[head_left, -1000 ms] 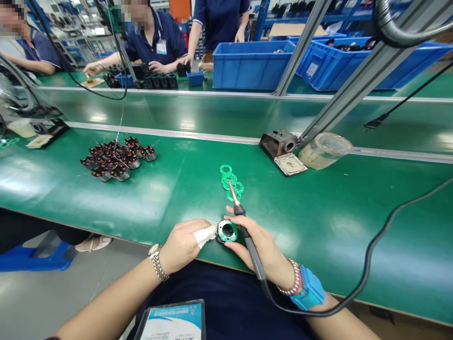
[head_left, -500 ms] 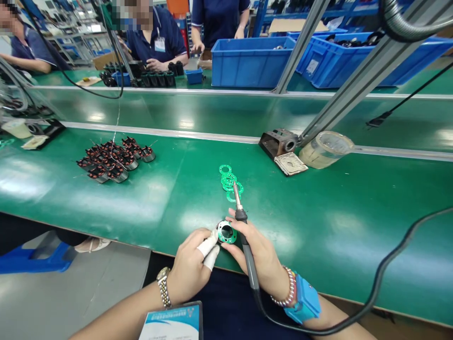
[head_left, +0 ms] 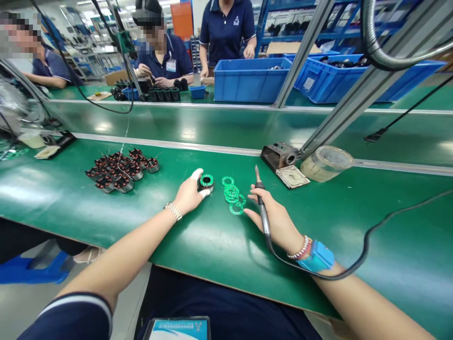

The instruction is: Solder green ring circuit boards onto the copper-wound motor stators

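Observation:
My left hand (head_left: 189,193), with white finger cots on its fingertips, holds a small dark motor stator (head_left: 205,184) topped by a green ring at the fingertips. My right hand (head_left: 272,219) grips a soldering iron (head_left: 262,208) like a pen, its metal tip pointing away from me. A loose stack of green rings (head_left: 231,194) lies on the bench between my hands, and neither hand appears to touch it. A blue strap circles my right wrist.
Several wound stators (head_left: 120,171) sit in a cluster left on the green bench (head_left: 219,236). Beyond lie an iron stand (head_left: 279,157), a sponge tray (head_left: 292,176) and a round container (head_left: 326,163). Co-workers and blue crates (head_left: 251,80) stand across the bench.
My hands have moved apart. The left has carried the stator up and left of the green rings, and the iron has moved off it to the right. The view has tilted upward.

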`<state>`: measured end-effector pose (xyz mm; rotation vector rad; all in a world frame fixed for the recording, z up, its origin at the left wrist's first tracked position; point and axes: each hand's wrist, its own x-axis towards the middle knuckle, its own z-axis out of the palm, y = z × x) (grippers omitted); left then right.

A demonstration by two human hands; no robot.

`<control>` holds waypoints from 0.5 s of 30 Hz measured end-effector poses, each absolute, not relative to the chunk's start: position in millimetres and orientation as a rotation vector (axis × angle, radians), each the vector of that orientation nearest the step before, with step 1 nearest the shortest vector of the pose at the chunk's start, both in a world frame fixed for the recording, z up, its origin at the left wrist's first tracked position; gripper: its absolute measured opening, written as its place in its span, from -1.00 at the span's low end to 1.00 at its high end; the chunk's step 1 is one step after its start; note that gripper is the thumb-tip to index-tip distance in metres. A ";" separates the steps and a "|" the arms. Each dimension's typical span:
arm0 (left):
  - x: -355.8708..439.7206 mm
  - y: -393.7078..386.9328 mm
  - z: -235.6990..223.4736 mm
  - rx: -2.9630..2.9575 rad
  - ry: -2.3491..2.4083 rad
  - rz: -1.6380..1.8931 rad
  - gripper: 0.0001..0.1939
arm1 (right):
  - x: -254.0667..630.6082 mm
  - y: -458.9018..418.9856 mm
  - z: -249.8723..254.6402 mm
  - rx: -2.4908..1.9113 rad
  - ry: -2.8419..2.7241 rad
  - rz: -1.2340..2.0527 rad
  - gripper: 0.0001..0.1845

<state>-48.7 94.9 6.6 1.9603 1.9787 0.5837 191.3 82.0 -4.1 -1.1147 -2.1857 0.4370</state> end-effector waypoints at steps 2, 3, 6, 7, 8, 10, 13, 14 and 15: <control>-55.2 125.5 10.0 1.959 2.035 0.564 -0.34 | 180.5 97.6 -8.8 -1.098 -2.225 0.367 -0.57; -58.3 136.5 11.6 1.970 2.059 0.549 -0.33 | 174.0 104.2 -11.1 -1.085 -2.237 0.323 -0.57; -72.4 151.1 17.2 2.031 2.160 0.503 -0.30 | 156.7 118.1 -17.1 -1.022 -2.248 0.226 -0.63; -80.0 150.7 19.8 2.050 2.206 0.485 -0.30 | 153.0 120.9 -18.9 -0.999 -2.246 0.216 -0.66; -89.3 148.3 22.9 2.062 2.263 0.465 -0.31 | 150.6 123.1 -20.5 -0.977 -2.243 0.212 -0.69; -112.0 139.9 30.1 2.047 2.400 0.423 -0.37 | 148.9 126.0 -22.9 -0.949 -2.240 0.202 -0.71; -146.5 125.0 39.8 1.965 2.586 0.349 -0.55 | 151.4 127.1 -22.6 -0.958 -2.232 0.166 -0.69; -154.8 120.8 41.9 1.955 2.608 0.319 -0.63 | 153.2 125.7 -21.1 -0.967 -2.231 0.150 -0.69; -160.1 116.9 43.2 1.963 2.609 0.288 -0.70 | 155.6 122.7 -18.8 -0.974 -2.231 0.135 -0.69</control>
